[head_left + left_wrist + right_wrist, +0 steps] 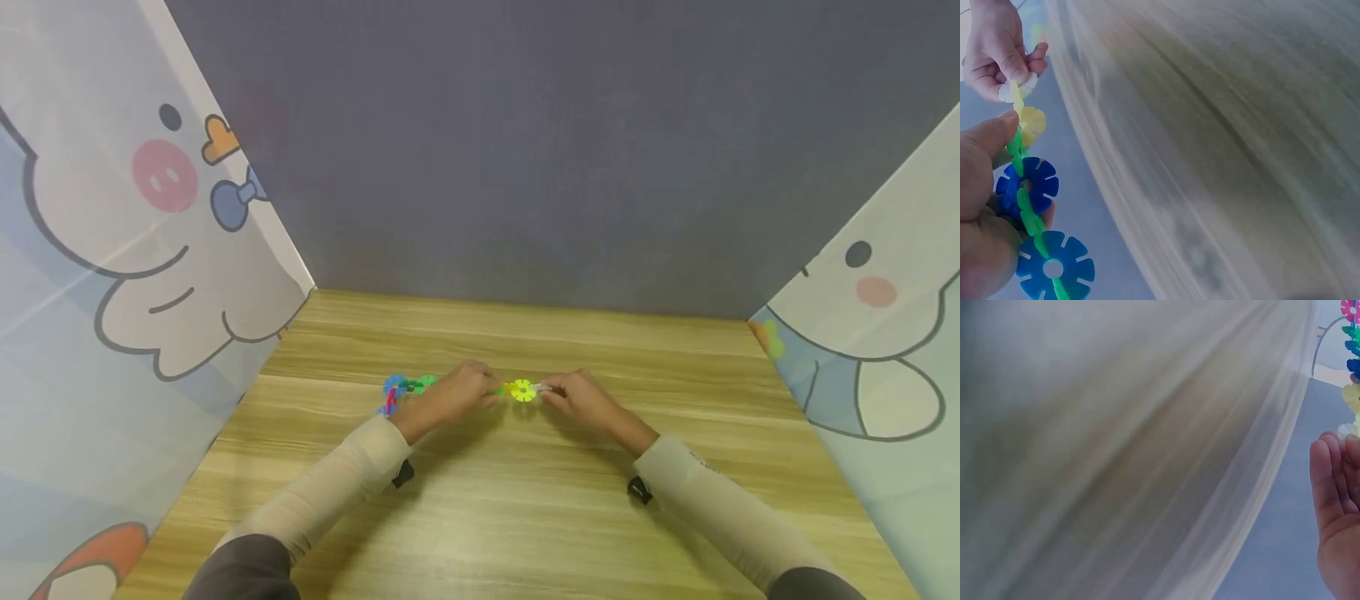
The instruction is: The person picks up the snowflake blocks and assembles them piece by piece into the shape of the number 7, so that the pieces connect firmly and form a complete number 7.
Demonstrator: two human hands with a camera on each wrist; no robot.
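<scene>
Slotted, flower-shaped plastic building discs are joined into a multicoloured chain running across both hands. My left hand [461, 388] holds the chain near a green disc, with the thumb on it. Below the thumb in the left wrist view hang a dark blue disc [1046, 182] and a lighter blue disc [1074, 267], linked by green ones. A yellow disc [522, 390] sits between the two hands. My right hand [583, 398] pinches a white disc [1029, 86] at the chain's end. Past my left hand, the chain continues to a blue disc [394, 383] and a pink disc [1352, 309].
A wood-grain table [525, 517] lies under both forearms. Behind it rises a plain grey panel [525, 150]. Side panels with cartoon prints, one on the left [67, 333] and one on the right [892, 367], border the table.
</scene>
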